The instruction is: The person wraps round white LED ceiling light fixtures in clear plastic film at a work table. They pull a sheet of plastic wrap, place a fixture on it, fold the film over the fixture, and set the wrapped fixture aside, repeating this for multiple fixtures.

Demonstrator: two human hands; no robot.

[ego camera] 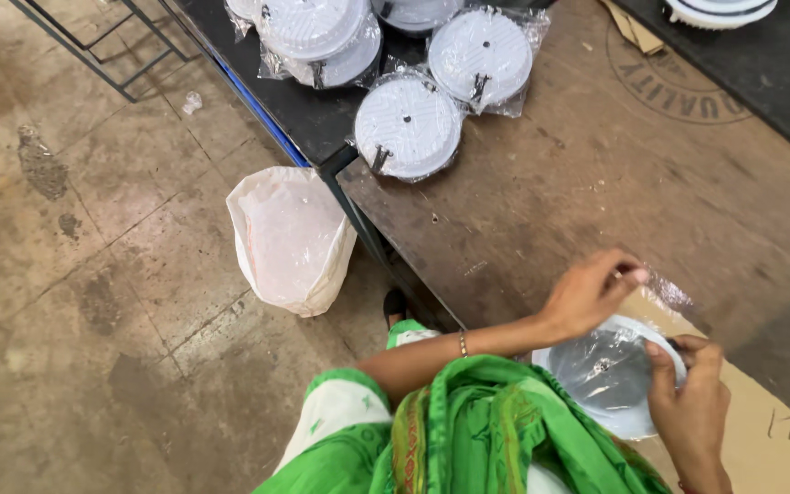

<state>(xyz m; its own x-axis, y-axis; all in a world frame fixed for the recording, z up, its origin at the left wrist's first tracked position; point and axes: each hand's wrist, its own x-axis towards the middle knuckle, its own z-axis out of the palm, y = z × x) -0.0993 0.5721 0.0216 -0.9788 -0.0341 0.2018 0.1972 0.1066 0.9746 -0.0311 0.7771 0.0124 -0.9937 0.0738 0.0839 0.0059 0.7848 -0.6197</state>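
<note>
My left hand point(587, 293) pinches the edge of a clear plastic bag point(660, 293) at the near right of the brown table point(596, 183). My right hand point(688, 402) grips the rim of a round white disc-shaped part point(610, 380), which sits partly inside that bag. A thin bangle is on my left wrist. A green cloth covers my lap and hides the disc's near edge.
Several bagged white round parts point(409, 123) lie at the table's far left corner, more behind them point(482, 55). A white sack point(290, 238) stands open on the stained floor beside the table leg. Cardboard point(779, 439) lies under my hands. A metal frame point(93, 46) stands far left.
</note>
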